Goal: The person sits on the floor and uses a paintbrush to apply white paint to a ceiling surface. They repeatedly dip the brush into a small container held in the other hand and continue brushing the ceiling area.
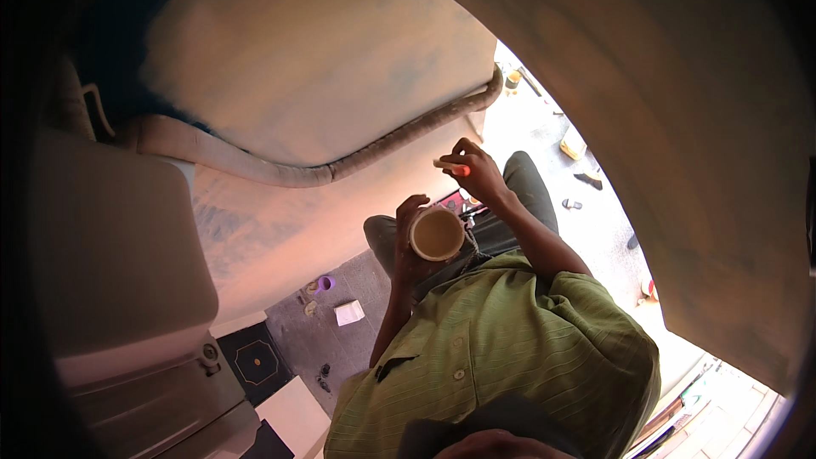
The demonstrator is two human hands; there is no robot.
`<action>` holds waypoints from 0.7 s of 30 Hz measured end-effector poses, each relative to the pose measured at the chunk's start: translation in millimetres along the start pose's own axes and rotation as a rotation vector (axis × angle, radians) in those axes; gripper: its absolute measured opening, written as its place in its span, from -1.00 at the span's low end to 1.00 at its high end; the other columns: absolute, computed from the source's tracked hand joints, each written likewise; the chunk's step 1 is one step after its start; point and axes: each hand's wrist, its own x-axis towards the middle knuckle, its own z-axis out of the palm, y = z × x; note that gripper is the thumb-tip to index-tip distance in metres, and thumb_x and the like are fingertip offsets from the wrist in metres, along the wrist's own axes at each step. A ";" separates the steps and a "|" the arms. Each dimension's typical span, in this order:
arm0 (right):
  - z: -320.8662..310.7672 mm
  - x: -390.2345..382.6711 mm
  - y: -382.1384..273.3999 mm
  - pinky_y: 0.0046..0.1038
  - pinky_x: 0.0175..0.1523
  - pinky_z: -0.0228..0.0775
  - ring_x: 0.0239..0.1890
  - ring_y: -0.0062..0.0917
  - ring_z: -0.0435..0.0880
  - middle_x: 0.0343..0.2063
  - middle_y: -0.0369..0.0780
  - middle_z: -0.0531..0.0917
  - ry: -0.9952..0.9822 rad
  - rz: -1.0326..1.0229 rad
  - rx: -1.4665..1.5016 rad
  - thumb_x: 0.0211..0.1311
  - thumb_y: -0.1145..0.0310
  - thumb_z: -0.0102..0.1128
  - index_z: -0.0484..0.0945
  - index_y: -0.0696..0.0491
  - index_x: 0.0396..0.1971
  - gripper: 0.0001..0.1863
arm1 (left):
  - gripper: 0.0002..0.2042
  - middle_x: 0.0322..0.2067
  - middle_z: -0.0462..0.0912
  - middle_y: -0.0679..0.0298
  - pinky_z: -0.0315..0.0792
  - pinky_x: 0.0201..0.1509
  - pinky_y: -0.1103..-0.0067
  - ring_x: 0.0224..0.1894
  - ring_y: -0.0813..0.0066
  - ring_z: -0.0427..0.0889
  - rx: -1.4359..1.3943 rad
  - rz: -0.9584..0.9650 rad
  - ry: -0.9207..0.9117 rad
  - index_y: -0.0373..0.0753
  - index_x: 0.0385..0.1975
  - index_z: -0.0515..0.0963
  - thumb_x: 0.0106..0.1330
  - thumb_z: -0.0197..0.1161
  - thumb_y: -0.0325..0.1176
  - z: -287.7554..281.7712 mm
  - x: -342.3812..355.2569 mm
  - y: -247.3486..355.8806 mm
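My left hand (408, 225) is closed around the side of a round pot (437, 210), whose mouth faces up and shows a beige, paint-like content. Ahead and to the right of it, my right hand (478, 174) grips a small brush (450, 167) with a pale end and an orange-red part by the fingers. The brush is apart from both the pot and the wall. Beyond my hands stands a peach-coloured wall (289, 59) with patchy bluish-grey areas.
A thick pipe (331, 172) bends along the wall. At left is a large pale unit (127, 246). Far below, the grey floor (297, 331) holds a purple cup (325, 283) and a white box (348, 313). A broad brown surface (680, 119) borders the right; small items lie on the bright floor beside it.
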 end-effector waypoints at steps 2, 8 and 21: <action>5.5 -9.3 7.8 -0.28 -0.11 0.53 -0.16 -0.28 0.64 -0.27 -0.21 0.60 -0.108 -0.004 -0.018 0.16 0.44 0.25 0.79 -0.12 -0.20 -0.76 | -0.16 0.27 0.32 0.05 0.42 0.25 0.28 0.23 0.15 0.42 -0.084 -0.038 -0.038 -0.26 0.16 0.43 -0.19 0.70 -0.20 11.9 2.8 3.8; -17.7 -6.9 -6.5 -0.25 -0.11 0.54 -0.20 -0.24 0.69 -0.28 -0.18 0.62 -0.310 -0.078 -0.090 0.08 0.49 0.24 0.73 -0.04 -0.35 -0.83 | -0.14 0.28 0.31 0.05 0.41 0.28 0.26 0.26 0.13 0.40 -0.143 0.038 -0.093 -0.27 0.18 0.41 -0.19 0.69 -0.18 36.6 15.1 -0.1; -30.6 -20.9 14.7 -0.31 -0.16 0.59 -0.26 -0.24 0.72 -0.19 -0.19 0.63 -0.289 -0.146 0.116 0.05 0.50 0.32 0.69 0.04 -0.24 -0.78 | -0.04 0.27 0.30 0.06 0.43 0.31 0.27 0.33 0.13 0.37 -0.265 0.086 -0.034 -0.29 0.29 0.28 -0.18 0.70 -0.24 62.4 19.9 -7.0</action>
